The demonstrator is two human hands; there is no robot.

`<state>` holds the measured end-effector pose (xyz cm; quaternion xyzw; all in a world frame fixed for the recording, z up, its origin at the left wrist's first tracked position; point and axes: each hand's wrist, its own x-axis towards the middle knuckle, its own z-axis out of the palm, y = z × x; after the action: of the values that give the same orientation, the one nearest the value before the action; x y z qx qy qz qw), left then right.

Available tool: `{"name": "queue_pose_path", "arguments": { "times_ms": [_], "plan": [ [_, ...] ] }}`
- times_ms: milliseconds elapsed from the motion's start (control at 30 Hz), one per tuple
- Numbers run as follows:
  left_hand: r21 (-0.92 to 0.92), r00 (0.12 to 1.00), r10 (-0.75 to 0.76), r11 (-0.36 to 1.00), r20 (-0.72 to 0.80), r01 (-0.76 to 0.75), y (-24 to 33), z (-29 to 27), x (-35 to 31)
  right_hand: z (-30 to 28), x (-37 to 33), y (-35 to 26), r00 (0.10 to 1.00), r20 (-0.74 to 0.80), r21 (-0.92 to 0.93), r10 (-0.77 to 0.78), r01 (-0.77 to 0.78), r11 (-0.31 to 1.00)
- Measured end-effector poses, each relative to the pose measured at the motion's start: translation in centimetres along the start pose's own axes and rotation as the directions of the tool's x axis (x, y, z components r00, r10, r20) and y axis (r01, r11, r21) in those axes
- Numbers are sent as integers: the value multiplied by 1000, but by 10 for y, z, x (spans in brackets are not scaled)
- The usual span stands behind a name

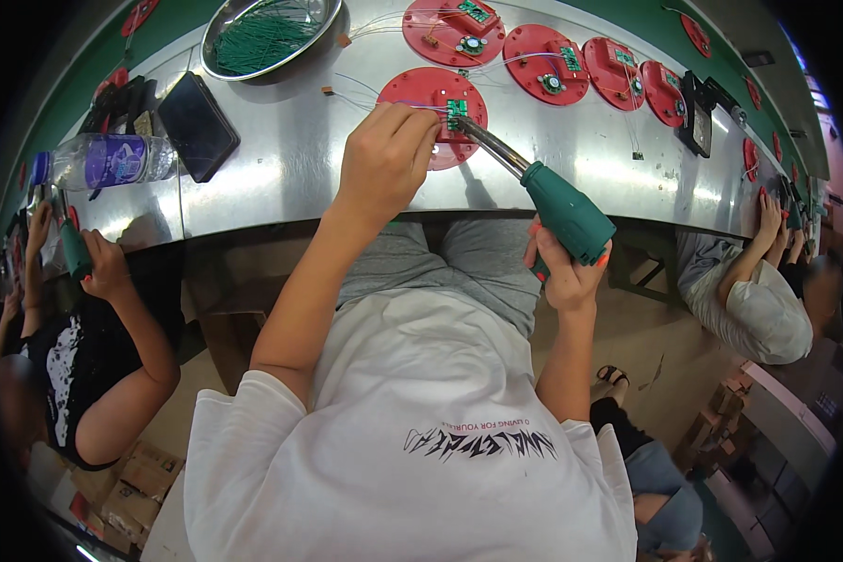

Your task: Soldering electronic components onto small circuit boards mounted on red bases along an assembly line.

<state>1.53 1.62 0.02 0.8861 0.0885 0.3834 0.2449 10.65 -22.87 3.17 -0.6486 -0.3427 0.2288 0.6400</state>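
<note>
On the metal bench lies a red round plate point(412, 86) with a small green circuit board point(456, 110) on it. My left hand point(384, 159) is closed in a pinch over the plate's left side, its fingertips beside the board. Thin wires point(356, 101) run from a small connector point(327, 91) into that pinch and across to the board. My right hand point(569, 272) grips a green-handled soldering iron point(571, 211) from below. Its metal tip reaches up and left to the board, near my left fingertips. The exact contact at the tip is too small to tell.
Behind and to the right lie several more red plates point(525, 80) with boards and loose wires. A metal bowl point(332, 19) holds green wires. To the left are a dark phone point(199, 126) and a water bottle point(112, 161). Co-workers sit on both sides.
</note>
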Motion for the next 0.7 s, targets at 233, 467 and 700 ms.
{"name": "queue_pose_path", "arguments": {
  "times_ms": [233,467,700],
  "plan": [
    [-6,1000,0,1000,-7,0,-1,0,-1,5,5,-12,984,-165,162,67,-40,986],
    [-34,1000,-13,999,4,13,1,-3,3,-7,7,-11,965,-261,164,-26,70,984],
    [-44,1000,-16,999,-6,16,-1,-4,3,-27,31,3,953,-301,158,-44,96,983]
  ]
}}
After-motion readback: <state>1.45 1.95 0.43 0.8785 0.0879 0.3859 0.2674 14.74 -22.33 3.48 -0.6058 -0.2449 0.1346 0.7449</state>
